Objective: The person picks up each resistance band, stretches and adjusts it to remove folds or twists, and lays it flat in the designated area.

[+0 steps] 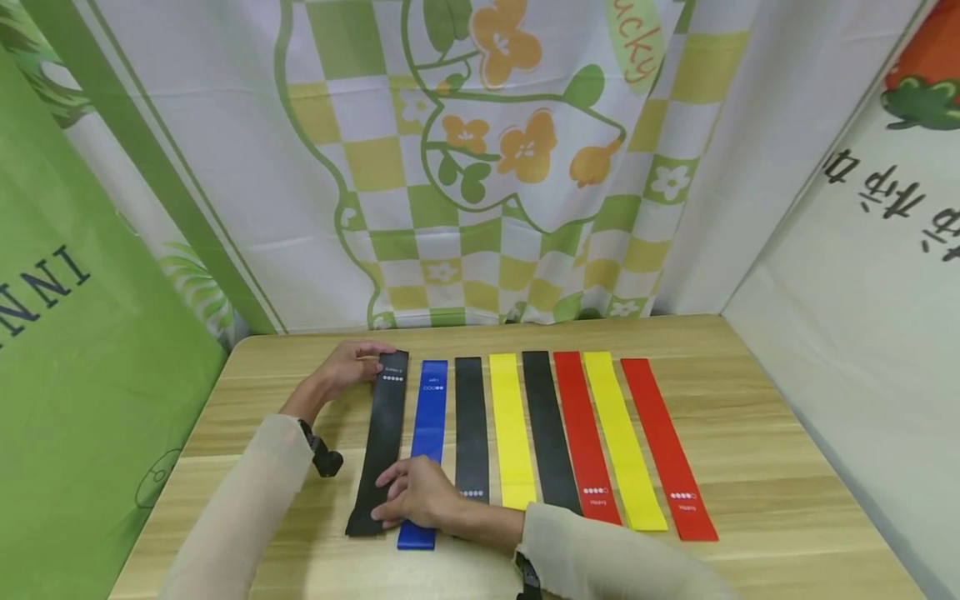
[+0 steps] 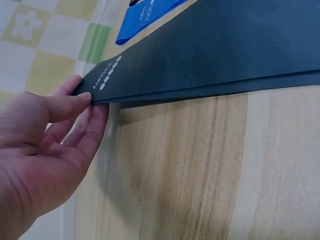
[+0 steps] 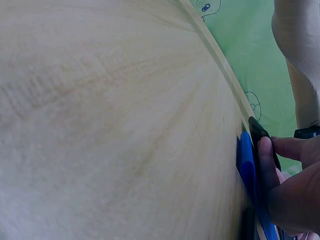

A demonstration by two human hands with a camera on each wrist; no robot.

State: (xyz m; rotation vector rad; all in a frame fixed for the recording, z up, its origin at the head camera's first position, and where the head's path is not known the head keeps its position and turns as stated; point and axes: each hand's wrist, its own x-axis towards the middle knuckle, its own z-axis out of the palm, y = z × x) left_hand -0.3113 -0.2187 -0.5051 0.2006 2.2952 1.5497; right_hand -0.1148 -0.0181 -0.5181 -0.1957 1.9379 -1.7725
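Observation:
A black resistance band point(image 1: 384, 442) marked with white dots lies leftmost, its far end raised slightly off the table. My left hand point(image 1: 347, 367) pinches that far end between thumb and fingers, as the left wrist view also shows on the band's printed end point(image 2: 107, 75). Near the band's other end, my right hand point(image 1: 420, 496) pinches its edge, with the wrist passing over a blue band point(image 1: 429, 417). In the right wrist view, thumb and finger meet at the black band point(image 3: 257, 129), beside the blue one point(image 3: 246, 160).
To the right lie more flat bands in a row: black point(image 1: 471, 417), yellow point(image 1: 512, 425), another black point(image 1: 547, 425), red point(image 1: 585, 425), yellow point(image 1: 622, 442) and red point(image 1: 667, 450). The wooden table point(image 1: 765, 500) meets a patterned curtain point(image 1: 480, 250) behind.

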